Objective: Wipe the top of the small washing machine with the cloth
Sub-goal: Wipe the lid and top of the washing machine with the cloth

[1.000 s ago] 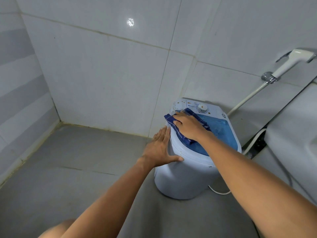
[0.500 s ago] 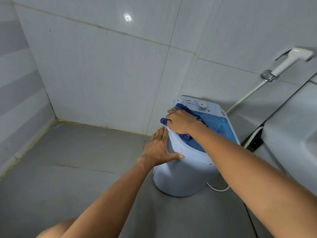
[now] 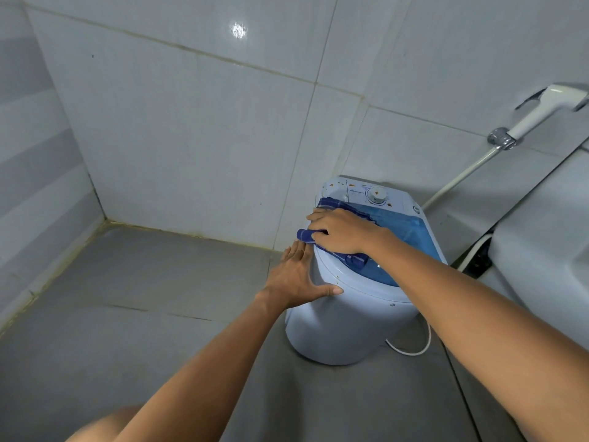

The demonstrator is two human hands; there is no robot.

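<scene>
Your right hand (image 3: 342,231) lies flat, palm down, on the dark blue cloth (image 3: 307,235), pressing it onto the left rim of the small washing machine (image 3: 350,320), with one end of the cloth poking out past your fingers over the edge. Your left hand (image 3: 298,277) rests spread against the machine's left side, fingers straight and thumb laid across the white body. The machine stands on the grey floor (image 3: 143,298) near the tiled wall (image 3: 191,138), its translucent blue lid (image 3: 411,237) closed and its white cord (image 3: 411,349) trailing behind.
</scene>
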